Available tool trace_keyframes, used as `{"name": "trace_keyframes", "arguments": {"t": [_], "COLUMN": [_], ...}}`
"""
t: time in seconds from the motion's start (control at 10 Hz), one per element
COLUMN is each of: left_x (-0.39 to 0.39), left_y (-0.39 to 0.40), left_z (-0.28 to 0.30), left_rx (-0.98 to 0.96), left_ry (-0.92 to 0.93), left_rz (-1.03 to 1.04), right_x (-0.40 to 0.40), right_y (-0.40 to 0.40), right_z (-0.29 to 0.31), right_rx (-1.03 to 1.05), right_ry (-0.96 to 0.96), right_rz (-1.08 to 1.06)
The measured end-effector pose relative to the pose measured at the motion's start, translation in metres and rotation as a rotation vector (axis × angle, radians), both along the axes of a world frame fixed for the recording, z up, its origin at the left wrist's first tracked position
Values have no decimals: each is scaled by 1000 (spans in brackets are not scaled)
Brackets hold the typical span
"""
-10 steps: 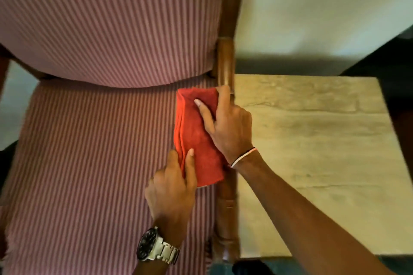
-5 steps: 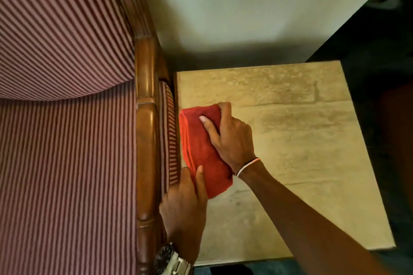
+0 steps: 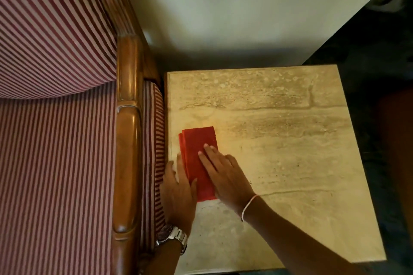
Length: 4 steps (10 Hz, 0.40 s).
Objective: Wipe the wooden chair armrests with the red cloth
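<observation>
The red cloth (image 3: 197, 149), folded into a narrow rectangle, lies flat on the stone side table (image 3: 290, 140) near its left edge. My right hand (image 3: 225, 174) rests on the cloth's right side with fingers spread flat. My left hand (image 3: 178, 192), a metal watch on its wrist, touches the cloth's left and near edge with flat fingers. The glossy wooden armrest (image 3: 127, 152) runs front to back just left of the table, apart from both hands. Neither hand grips the cloth.
The striped chair seat (image 3: 55, 174) and backrest (image 3: 51, 29) fill the left. A pale wall (image 3: 234, 6) stands behind the table. Dark floor (image 3: 380, 51) lies to the right of the table.
The cloth has left the armrest and come down flat on the side table. Both hands went with it and now lie flat on it. My view has shifted right.
</observation>
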State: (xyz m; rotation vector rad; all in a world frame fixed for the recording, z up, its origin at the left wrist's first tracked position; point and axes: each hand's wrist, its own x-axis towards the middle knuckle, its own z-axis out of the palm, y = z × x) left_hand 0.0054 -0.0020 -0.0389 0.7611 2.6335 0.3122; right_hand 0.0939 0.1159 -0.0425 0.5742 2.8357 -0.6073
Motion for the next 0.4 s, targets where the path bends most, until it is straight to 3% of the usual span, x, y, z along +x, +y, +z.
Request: {"name": "trace_keyframes", "arguments": {"t": [0.1, 0.2, 0.3, 0.4], "left_x": [-7, -21, -38, -54], "left_y": [7, 14, 32, 45], "left_z": [4, 12, 41, 77], "left_rx": [-103, -270, -314, -227], "left_ry": [-6, -200, -284, -193], "left_rz": [-290, -424, -416, -484], "right_x": [-4, -22, -49, -70], "right_y": [-7, 6, 31, 44], "right_z": [-2, 9, 41, 81], "right_rx": [-146, -187, -259, -276], "right_ry": [-189, -366, -495, -472], "right_rz": [33, 70, 69, -1]}}
